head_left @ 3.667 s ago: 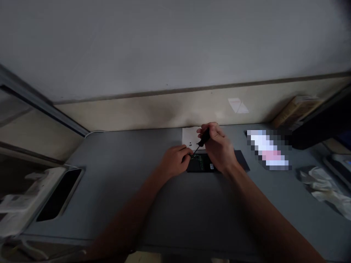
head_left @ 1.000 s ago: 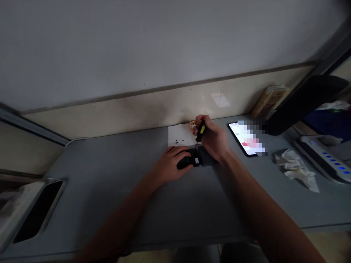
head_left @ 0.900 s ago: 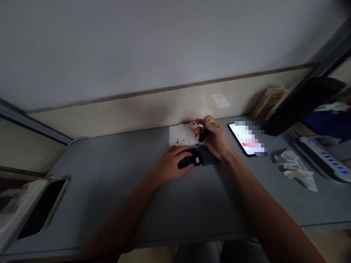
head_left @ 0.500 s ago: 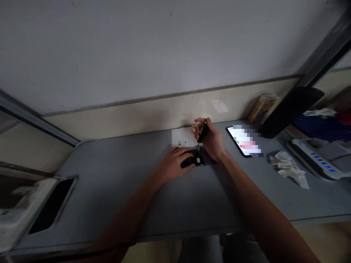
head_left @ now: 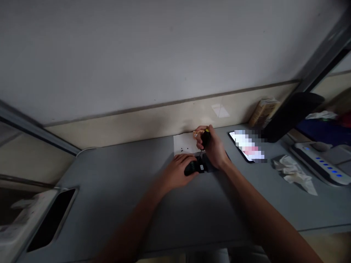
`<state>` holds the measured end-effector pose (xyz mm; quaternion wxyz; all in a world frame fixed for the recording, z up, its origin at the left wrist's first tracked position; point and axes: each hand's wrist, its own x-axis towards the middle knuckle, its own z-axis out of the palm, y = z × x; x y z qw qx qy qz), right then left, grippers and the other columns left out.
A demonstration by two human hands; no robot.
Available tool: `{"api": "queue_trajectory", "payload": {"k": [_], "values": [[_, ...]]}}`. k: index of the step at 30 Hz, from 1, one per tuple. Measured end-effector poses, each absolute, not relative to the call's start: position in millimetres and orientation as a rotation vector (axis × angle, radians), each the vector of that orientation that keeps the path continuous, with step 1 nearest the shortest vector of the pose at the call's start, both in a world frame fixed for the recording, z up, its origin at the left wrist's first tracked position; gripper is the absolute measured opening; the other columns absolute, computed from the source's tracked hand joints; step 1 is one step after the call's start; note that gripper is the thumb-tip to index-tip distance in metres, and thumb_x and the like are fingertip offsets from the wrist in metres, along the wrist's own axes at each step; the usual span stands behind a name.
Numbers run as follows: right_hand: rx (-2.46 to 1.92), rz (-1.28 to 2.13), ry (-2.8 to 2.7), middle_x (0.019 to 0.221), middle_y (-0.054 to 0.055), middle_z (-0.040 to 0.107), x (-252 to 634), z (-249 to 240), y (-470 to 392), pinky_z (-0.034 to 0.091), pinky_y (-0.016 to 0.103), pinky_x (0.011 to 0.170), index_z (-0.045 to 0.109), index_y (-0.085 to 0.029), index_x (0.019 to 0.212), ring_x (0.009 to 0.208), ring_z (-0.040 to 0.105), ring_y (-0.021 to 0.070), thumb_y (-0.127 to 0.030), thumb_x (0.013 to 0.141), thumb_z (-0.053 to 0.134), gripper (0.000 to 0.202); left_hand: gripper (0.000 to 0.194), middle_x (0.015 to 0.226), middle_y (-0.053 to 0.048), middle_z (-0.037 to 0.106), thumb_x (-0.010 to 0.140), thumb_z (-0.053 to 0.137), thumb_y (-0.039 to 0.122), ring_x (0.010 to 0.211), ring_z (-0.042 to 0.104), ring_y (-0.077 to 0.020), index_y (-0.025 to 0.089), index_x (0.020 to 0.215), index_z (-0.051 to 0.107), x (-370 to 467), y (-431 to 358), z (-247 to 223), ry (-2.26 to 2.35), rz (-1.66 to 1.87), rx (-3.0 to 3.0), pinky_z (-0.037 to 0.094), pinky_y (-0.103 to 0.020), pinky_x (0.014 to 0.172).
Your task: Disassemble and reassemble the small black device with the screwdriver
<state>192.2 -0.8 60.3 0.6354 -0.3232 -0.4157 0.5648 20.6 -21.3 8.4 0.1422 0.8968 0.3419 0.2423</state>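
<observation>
My left hand [head_left: 179,171] grips a small black device [head_left: 191,168] with a white label, pressed to the grey table. In my right hand [head_left: 215,148] is a black and yellow screwdriver [head_left: 205,138], tilted, its shaft pointing down at the device. The tip is too small and dark to make out. Behind the hands lies a white sheet [head_left: 179,141] with several tiny dark bits on it. An orange item [head_left: 197,133] shows at the fingers of my right hand. Under and beside the device is a dark flat piece [head_left: 210,165].
On the right are a lit phone [head_left: 246,146], crumpled tissue [head_left: 296,172], a grey-white device with blue lights [head_left: 323,164], a tall black object [head_left: 292,117] and a worn box [head_left: 264,111]. At the left edge a dark-topped tray [head_left: 52,221] stands. A wall bounds the back.
The whole view has shifted, so things sit slightly lower. The screwdriver now stands more upright, and my right hand has turned a little. My left hand still holds the black device.
</observation>
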Motion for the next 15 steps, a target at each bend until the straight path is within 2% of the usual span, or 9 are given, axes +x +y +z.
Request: {"api": "queue_trajectory", "payload": {"k": [2, 4, 7, 10, 12, 15], "values": [[-0.754, 1.269, -0.962, 0.067, -0.002, 0.051, 193.9, 60.7, -1.3, 0.038, 0.026, 0.049, 0.061, -0.023, 0.079, 0.057, 0.047, 0.0115, -0.073, 0.078, 0.068, 0.050, 0.027, 0.129, -0.007, 0.069, 0.089, 0.071, 0.028, 0.123, 0.063, -0.0266, 0.024, 0.115, 0.064, 20.5, -20.6, 7.1, 0.966, 0.708, 2.599, 0.051, -0.046, 0.106], [-0.772, 1.276, -0.950, 0.075, -0.001, 0.059, 196.6, 61.2, -2.2, 0.039, 0.025, 0.051, 0.055, -0.023, 0.075, 0.062, 0.053, 0.0116, -0.064, 0.072, 0.079, 0.048, 0.021, 0.129, -0.008, 0.069, 0.090, 0.070, 0.028, 0.122, 0.064, -0.0260, 0.024, 0.111, 0.066, 20.2, -19.9, 6.2, 0.928, 0.720, 2.618, 0.051, -0.046, 0.106], [-0.811, 1.285, -0.912, 0.074, -0.004, 0.061, 199.6, 62.5, -3.2, 0.034, 0.024, 0.045, 0.043, -0.023, 0.071, 0.050, 0.049, 0.0080, -0.056, 0.067, 0.086, 0.055, 0.020, 0.131, -0.008, 0.068, 0.091, 0.070, 0.027, 0.120, 0.064, -0.0255, 0.023, 0.110, 0.068, 19.4, -19.0, 6.4, 0.898, 0.725, 2.628, 0.052, -0.045, 0.105], [-0.857, 1.230, -0.947, 0.056, -0.010, 0.043, 199.9, 63.1, -2.5, 0.025, 0.022, 0.039, 0.037, -0.024, 0.070, 0.040, 0.031, 0.0054, -0.059, 0.070, 0.084, 0.058, 0.022, 0.131, -0.007, 0.069, 0.090, 0.071, 0.027, 0.120, 0.065, -0.0253, 0.025, 0.112, 0.070, 18.9, -18.8, 8.2, 0.905, 0.721, 2.621, 0.052, -0.046, 0.106], [-0.821, 1.242, -0.940, 0.054, -0.011, 0.035, 199.1, 62.7, -1.5, 0.023, 0.023, 0.039, 0.044, -0.024, 0.073, 0.040, 0.026, 0.0062, -0.067, 0.076, 0.075, 0.053, 0.023, 0.131, -0.007, 0.069, 0.089, 0.071, 0.026, 0.120, 0.065, -0.0254, 0.026, 0.112, 0.070, 19.1, -19.0, 9.3, 0.903, 0.720, 2.627, 0.052, -0.046, 0.106], [-0.727, 1.311, -0.923, 0.062, -0.006, 0.044, 198.3, 61.7, -1.0, 0.032, 0.025, 0.044, 0.059, -0.024, 0.086, 0.046, 0.035, 0.0086, -0.073, 0.083, 0.060, 0.050, 0.022, 0.131, -0.006, 0.070, 0.088, 0.072, 0.025, 0.119, 0.066, -0.0253, 0.026, 0.110, 0.071, 20.0, -19.0, 8.1, 0.912, 0.753, 2.619, 0.054, -0.046, 0.105]]}}
